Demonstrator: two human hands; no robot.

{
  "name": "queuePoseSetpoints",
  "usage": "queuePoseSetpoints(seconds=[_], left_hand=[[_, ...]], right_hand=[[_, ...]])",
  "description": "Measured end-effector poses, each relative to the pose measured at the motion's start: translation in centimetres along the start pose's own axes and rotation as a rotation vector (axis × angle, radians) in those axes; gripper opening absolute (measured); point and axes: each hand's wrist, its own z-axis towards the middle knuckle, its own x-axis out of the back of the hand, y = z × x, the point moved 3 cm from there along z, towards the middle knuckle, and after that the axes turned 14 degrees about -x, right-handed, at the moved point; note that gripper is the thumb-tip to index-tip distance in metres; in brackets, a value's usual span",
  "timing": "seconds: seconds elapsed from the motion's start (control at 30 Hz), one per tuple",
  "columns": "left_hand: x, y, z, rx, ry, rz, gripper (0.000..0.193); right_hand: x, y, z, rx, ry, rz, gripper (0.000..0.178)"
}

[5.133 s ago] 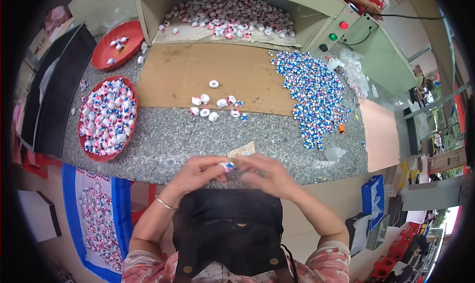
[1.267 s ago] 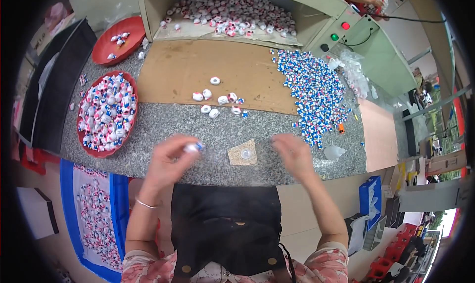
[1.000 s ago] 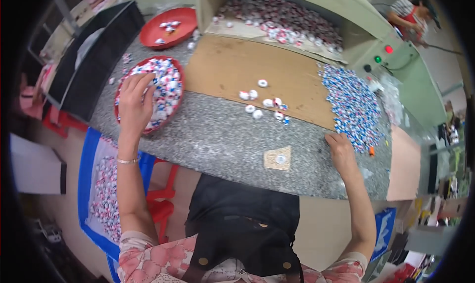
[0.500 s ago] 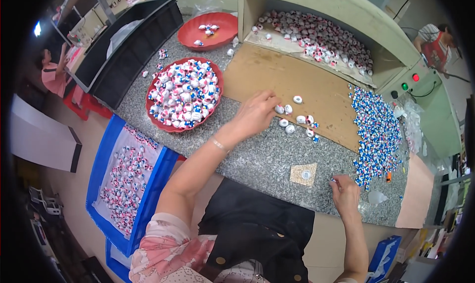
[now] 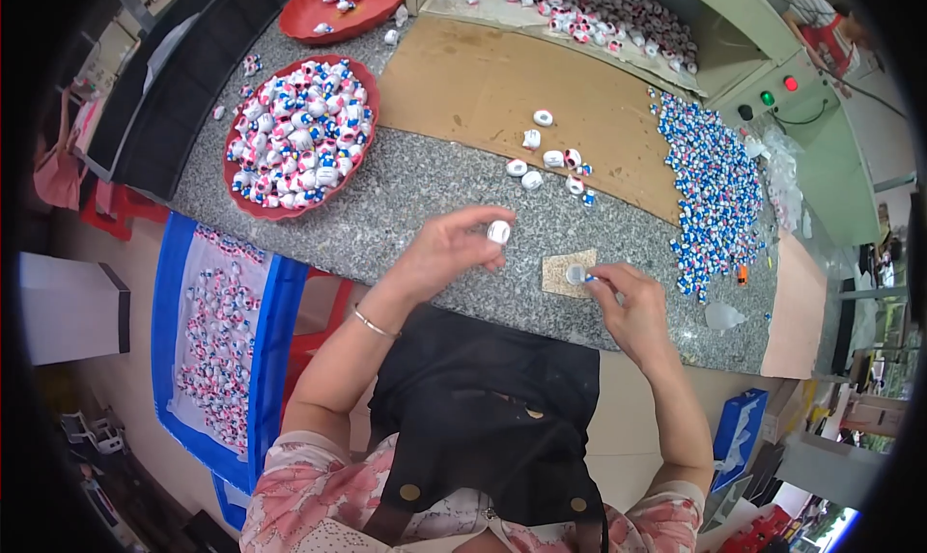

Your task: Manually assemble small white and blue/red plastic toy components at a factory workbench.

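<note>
My left hand (image 5: 446,248) pinches a small white toy head (image 5: 498,232) between thumb and fingers, held above the granite worktop. My right hand (image 5: 633,310) has its fingertips closed on a small blue part (image 5: 590,279), right at a small round pale dish (image 5: 575,274). That dish sits on a speckled tan pad (image 5: 555,275) near the worktop's front edge. Several more white heads (image 5: 531,179) lie loose ahead of my hands, partly on a brown cardboard sheet (image 5: 463,80). To the right spreads a heap of small blue, white and pink parts (image 5: 715,186).
On the left stands a red bowl (image 5: 373,152) full of assembled figures; a second red bowl (image 5: 386,2) is behind it. A blue crate (image 5: 164,360) of figures is below. The green machine (image 5: 821,138) holds white heads. A clear squeeze bottle (image 5: 722,315) lies right. Another person (image 5: 826,33) is far right.
My left hand has come back from the loose heads with one in its fingers. My right hand has moved to the dish, a blue part now showing in its fingertips. The view has shifted.
</note>
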Motion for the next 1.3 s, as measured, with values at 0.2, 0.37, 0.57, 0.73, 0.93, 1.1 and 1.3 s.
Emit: queuePoseSetpoints(seconds=[0.2, 0.37, 0.57, 0.73, 0.93, 1.1, 1.3], left_hand=[[-1.5, -0.1, -2.5, -0.049, -0.002, -0.042, 0.032], [-2.0, -0.2, -2.5, -0.056, -0.042, -0.001, 0.036], [-4.2, -1.5, -2.6, -0.108, -0.019, 0.257, 0.033], [-5.8, -2.2, -2.3, -0.255, 0.002, 0.461, 0.032], [-7.2, -2.7, -2.1, -0.465, -0.012, 0.594, 0.031], [-7.3, -2.2, -2.0, -0.369, -0.253, 0.406, 0.032], [-7.6, -1.7, -1.9, 0.024, -0.345, 0.013, 0.026]], right_hand=[[-1.8, -0.3, 0.7, 0.306, 0.093, -0.366, 0.005], [-1.3, -0.7, 1.1, 0.384, -0.006, -0.374, 0.005], [-1.4, -0.5, 1.0, 0.392, 0.041, -0.287, 0.006], [-1.2, 0.2, 0.2, 0.289, 0.061, -0.206, 0.012], [-1.8, 1.5, -1.8, -0.42, -0.225, 0.744, 0.013], [-0.7, 0.1, -3.0, -0.268, -0.252, 0.559, 0.009], [0.2, -1.6, -3.6, 0.064, -0.167, 0.411, 0.007]])
